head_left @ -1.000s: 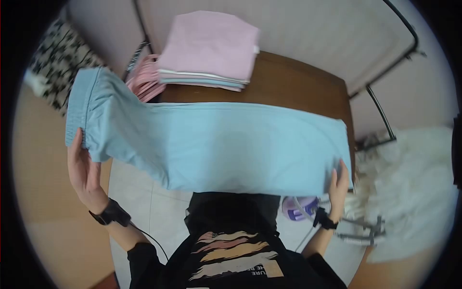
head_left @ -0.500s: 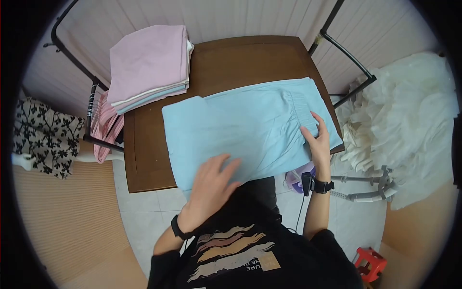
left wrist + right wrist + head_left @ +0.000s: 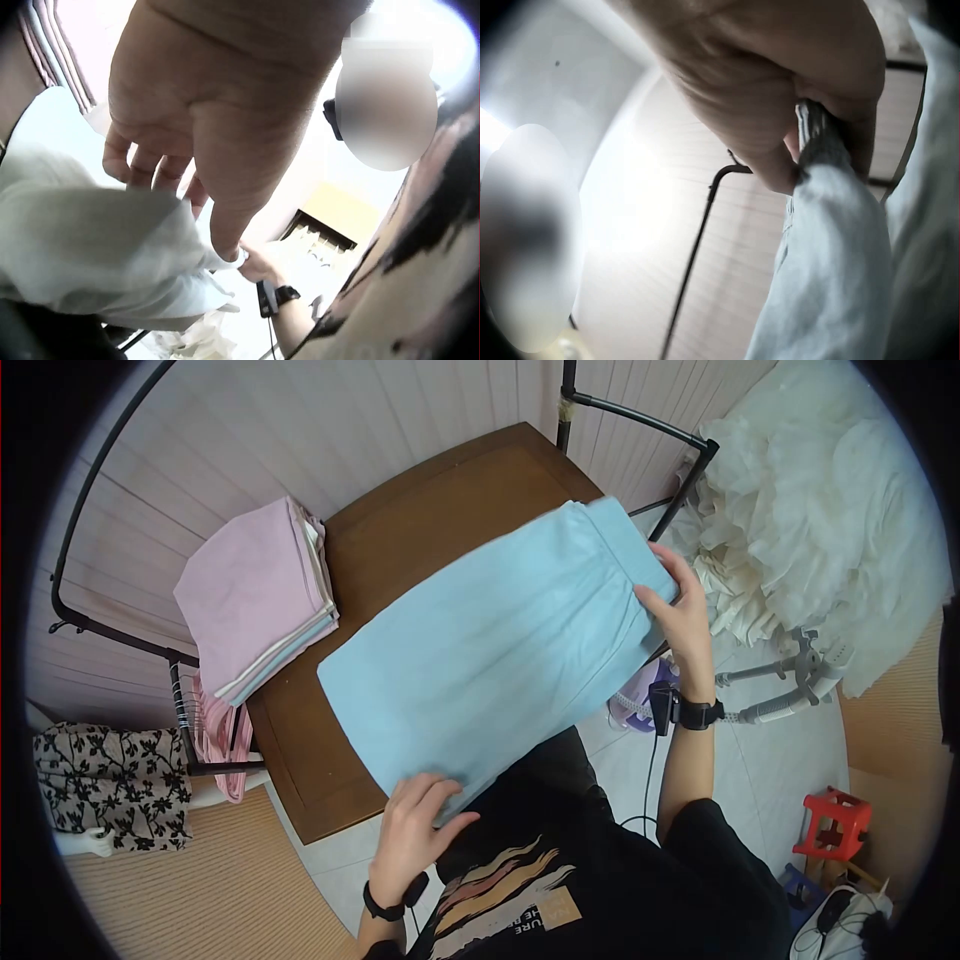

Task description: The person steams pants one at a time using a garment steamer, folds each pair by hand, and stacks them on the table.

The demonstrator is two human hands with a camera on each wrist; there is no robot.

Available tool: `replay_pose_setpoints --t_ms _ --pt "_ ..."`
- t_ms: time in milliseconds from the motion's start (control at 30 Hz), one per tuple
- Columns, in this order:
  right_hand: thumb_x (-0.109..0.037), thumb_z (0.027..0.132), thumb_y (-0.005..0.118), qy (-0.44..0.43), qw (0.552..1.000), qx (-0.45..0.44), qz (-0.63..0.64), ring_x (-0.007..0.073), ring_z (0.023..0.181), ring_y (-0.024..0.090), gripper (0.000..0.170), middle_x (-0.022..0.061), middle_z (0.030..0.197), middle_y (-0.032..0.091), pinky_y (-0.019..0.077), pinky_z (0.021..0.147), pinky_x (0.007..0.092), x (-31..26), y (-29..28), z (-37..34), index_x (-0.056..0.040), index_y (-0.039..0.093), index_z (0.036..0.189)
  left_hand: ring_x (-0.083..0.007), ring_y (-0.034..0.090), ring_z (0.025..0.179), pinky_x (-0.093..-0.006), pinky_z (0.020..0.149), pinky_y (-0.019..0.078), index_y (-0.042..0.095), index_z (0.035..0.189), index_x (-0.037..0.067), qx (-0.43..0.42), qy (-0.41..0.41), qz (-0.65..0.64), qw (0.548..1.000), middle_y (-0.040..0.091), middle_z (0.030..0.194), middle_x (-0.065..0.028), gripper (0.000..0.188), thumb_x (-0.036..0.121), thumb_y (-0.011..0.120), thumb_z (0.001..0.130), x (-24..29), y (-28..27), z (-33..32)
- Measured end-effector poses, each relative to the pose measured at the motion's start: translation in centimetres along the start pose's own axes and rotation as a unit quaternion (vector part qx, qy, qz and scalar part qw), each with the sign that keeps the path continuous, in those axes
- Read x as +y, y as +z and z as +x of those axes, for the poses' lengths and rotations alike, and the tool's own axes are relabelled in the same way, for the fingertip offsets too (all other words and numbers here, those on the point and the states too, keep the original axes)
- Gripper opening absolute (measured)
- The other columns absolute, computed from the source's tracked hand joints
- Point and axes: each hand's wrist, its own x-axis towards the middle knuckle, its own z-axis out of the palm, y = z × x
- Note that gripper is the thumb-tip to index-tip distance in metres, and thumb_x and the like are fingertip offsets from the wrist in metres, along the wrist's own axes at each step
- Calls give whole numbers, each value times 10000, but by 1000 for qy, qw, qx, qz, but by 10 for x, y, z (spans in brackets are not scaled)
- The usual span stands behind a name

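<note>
Light blue trousers (image 3: 480,640), folded into a long panel, lie slantwise over the near part of the brown table (image 3: 430,510) in the head view. My right hand (image 3: 688,610) grips them at the gathered waistband, thumb on top. The right wrist view shows the cloth (image 3: 825,255) pinched between that thumb and the fingers. At the near left end, my left hand (image 3: 415,835) touches the edge with its fingers loosely bent and the thumb held apart. In the left wrist view its fingertips (image 3: 139,172) are partly hidden behind the fabric.
A stack of folded clothes (image 3: 250,595), pink on top, sits at the table's left. Black rack bars (image 3: 120,635) flank the table, with pink hangers (image 3: 222,735) on the left. White ruffled fabric (image 3: 820,510), a purple-based appliance (image 3: 632,695) and a red stool (image 3: 835,822) are at right.
The trousers, earlier stretched out long, have been folded shorter, with the waistband now at the right. My left hand has moved from the far left to the near edge. The view has turned rightward.
</note>
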Motion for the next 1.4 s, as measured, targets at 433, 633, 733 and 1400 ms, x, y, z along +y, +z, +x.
replay_pose_setpoints --t_ms 433,633,733,1400 --pt "-324 1006 626 -142 856 -110 -485 452 1270 509 441 227 1417 551 434 1074 505 -7 39 -67 -111 641 1392 -394 514 1297 -523 1037 415 621 1136 28 34 41 207 977 546 1380 -198 254 97 707 907 -119 -27 70" --pt "-557 1057 455 -95 812 -299 -493 544 1435 360 663 276 1609 376 346 1205 546 13 72 43 -107 493 1543 -403 488 1283 -511 1014 387 610 1111 50 98 -52 212 971 531 1351 -204 306 169 758 871 -97 1 31" --pt "-553 1058 472 -224 771 -338 -491 508 1541 218 722 239 1689 253 265 1257 536 62 129 131 -126 338 1624 -432 481 1251 -516 991 390 619 1218 57 75 -37 191 978 516 1346 -228 446 226 797 845 -71 20 11" --pt "-194 1085 542 284 946 89 126 303 1149 654 235 177 1286 661 504 1026 435 51 4 -214 17 644 1072 -360 595 950 -427 826 487 641 940 -13 242 -42 68 967 632 1020 -163 135 -17 747 857 -88 53 -5"
